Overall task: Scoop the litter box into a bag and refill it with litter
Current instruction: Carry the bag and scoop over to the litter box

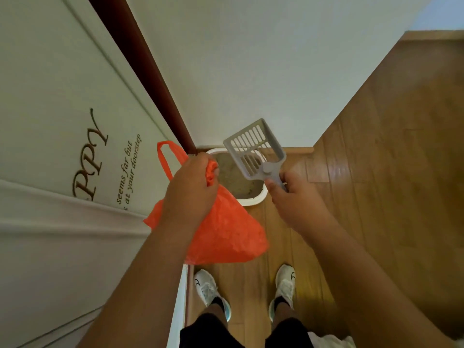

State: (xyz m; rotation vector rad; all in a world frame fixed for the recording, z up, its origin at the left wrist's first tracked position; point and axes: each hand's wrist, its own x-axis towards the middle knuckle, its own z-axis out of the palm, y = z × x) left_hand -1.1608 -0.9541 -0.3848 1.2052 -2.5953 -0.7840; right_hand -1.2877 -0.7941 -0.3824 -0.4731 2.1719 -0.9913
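My left hand (192, 183) grips the bunched top of an orange plastic bag (226, 232), which hangs below it with one handle loop sticking up at the left. My right hand (295, 197) holds a grey slotted litter scoop (253, 149) by its handle, its head raised and empty. Behind both hands a white litter box (259, 195) sits on the floor against the wall, with tan litter (232, 174) inside. The bag and the scoop hide part of the box.
A white door with lettering (75, 146) and a dark red frame (150, 79) runs along the left. A white wall stands behind the box. Wooden floor (376, 159) spreads to the right. My two white shoes (206, 287) stand below the bag.
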